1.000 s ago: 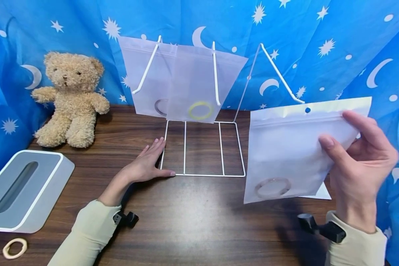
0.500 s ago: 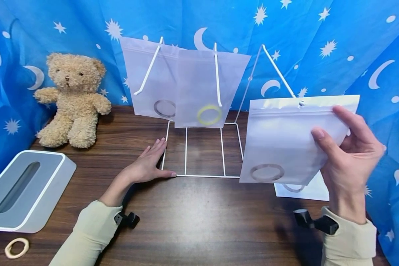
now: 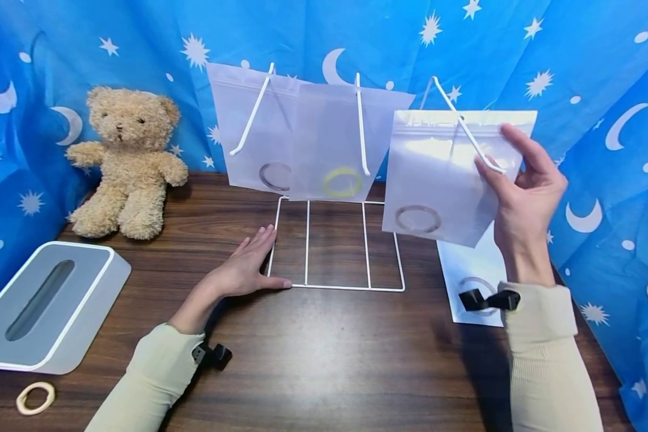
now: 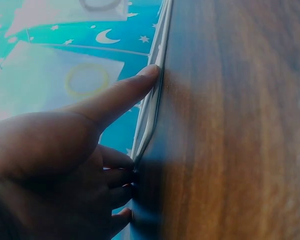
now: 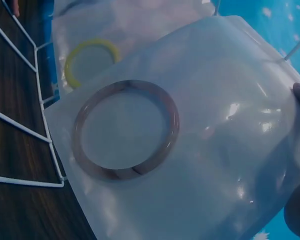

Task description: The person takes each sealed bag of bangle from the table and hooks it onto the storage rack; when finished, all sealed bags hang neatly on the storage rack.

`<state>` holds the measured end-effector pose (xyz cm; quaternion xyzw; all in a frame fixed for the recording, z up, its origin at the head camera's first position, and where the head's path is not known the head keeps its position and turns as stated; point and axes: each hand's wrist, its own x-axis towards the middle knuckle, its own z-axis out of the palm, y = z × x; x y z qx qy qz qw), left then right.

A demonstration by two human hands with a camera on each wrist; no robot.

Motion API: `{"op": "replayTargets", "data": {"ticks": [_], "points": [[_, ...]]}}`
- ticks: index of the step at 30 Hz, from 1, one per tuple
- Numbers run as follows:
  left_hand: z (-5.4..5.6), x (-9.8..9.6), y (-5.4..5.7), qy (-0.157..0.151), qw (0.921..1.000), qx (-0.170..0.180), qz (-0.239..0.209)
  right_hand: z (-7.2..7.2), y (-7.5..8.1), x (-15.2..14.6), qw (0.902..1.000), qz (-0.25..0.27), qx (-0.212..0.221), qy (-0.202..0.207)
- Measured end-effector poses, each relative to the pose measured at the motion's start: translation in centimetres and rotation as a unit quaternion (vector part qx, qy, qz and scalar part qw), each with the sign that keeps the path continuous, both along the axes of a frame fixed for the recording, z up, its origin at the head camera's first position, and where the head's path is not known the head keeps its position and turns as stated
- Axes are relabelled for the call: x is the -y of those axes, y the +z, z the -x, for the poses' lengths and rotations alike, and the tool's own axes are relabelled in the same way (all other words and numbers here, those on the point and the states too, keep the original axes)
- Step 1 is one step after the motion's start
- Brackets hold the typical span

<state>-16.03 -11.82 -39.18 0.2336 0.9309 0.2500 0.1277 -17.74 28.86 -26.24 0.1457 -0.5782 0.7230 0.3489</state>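
Right hand (image 3: 529, 186) pinches the pouch (image 3: 432, 180) (seal (image 3: 426, 131) up, long axis unclear); left hand (image 3: 243, 269) spread.

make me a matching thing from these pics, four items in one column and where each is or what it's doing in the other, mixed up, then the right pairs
Column one
1. left hand
2. right hand
3. teddy bear
4. yellow ring

Column two
A. upright near the blue curtain
B. touching the left end of the base of the wire rack
C. inside the middle bag
D. pinching the held-up bag

Pairs: 1-B, 2-D, 3-A, 4-C
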Motion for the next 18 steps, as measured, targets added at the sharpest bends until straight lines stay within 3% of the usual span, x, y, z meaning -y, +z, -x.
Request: {"op": "replayTargets", "data": {"ticks": [4,8,18], "points": [[-0.1,0.0,0.1,0.000,1.0000,0.001,-0.001,2.3,0.1,-0.1,0.9997,0.004,0.025,0.005],[-0.1,-0.1,0.0,0.000,1.0000,-0.001,-0.003,3.7,0.3,-0.1,0.9993,0.003,0.037,0.004],[0.1,0.2,-0.1,0.005,1.0000,-0.007,-0.004,5.0,0.3,-0.1,0.9986,0.004,0.044,0.030]]}}
